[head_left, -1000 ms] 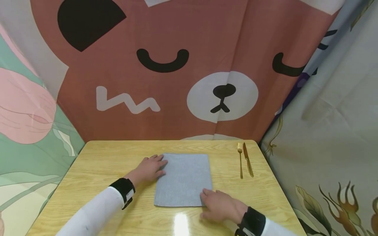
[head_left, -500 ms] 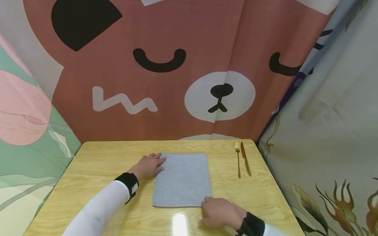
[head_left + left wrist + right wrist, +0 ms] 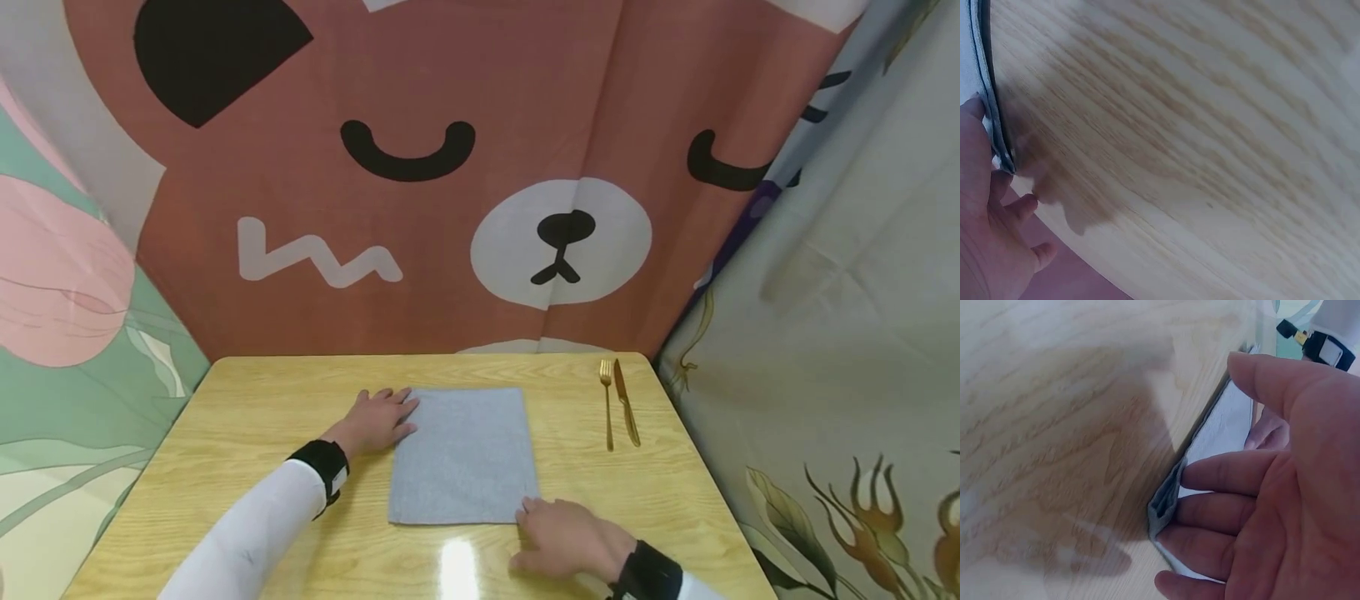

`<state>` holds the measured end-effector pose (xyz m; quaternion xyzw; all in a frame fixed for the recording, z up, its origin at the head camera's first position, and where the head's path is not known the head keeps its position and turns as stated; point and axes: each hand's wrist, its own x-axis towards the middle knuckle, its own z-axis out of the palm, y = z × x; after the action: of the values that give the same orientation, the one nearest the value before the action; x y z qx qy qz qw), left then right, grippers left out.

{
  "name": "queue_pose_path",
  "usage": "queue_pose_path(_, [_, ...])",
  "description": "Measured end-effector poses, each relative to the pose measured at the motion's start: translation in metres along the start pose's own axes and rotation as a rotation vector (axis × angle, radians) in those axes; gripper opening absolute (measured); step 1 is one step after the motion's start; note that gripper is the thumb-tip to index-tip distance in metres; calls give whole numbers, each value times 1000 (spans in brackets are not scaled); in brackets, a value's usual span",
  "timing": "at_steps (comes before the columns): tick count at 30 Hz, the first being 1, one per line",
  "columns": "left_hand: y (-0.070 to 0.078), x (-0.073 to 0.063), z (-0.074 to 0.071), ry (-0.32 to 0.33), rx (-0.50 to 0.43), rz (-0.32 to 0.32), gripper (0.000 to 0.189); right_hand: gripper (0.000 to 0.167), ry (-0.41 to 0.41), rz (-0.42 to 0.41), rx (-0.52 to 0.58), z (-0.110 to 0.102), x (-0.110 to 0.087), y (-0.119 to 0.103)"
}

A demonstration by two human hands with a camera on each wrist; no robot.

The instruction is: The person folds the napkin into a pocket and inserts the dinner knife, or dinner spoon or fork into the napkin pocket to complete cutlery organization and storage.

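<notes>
A folded blue-grey cloth [image 3: 465, 458] lies flat and square in the middle of the table in the head view. My left hand [image 3: 375, 421] rests at its far left corner, fingers spread over the edge. The left wrist view catches the cloth's layered edge [image 3: 988, 94] beside those fingers [image 3: 975, 109]. At the near right corner is my right hand [image 3: 566, 537]. Seen from the right wrist, its fingertips touch the folded corner [image 3: 1163, 506], while the thumb [image 3: 1254, 372] stands apart from the fingers.
A gold fork [image 3: 607, 408] and a gold knife [image 3: 627, 404] lie side by side at the far right of the wooden table [image 3: 277, 400]. Behind it hangs a bear-print curtain [image 3: 315, 325]; a pale floral curtain [image 3: 787, 350] borders the right side.
My right hand has slid slightly nearer along the cloth's right edge to the near corner. The left hand stays at the far left corner, and the cloth lies nearly as before.
</notes>
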<state>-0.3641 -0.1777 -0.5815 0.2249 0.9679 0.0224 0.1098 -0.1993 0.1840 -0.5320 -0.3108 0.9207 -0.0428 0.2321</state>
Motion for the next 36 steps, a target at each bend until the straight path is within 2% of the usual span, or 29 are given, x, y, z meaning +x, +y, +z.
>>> queue_pose_path(7, [-6, -7, 0, 37, 3, 28, 66, 77, -2, -2, 4, -1, 3, 17])
queue_pose_path(20, [-16, -33, 7, 84, -31, 60, 56, 67, -1, 79, 79, -13, 12, 56])
queue_pose_path(24, [-12, -44, 9, 140, -2, 70, 51, 66, 29, 94, 93, -16, 16, 67])
queue_pose_path(32, [6, -64, 18, 248, 92, 56, 45, 59, 92, 141, 100, -24, 22, 87])
queue_pose_path(36, [13, -72, 23, 263, 111, 41, 46, 58, 114, 170, 78, -27, 27, 96])
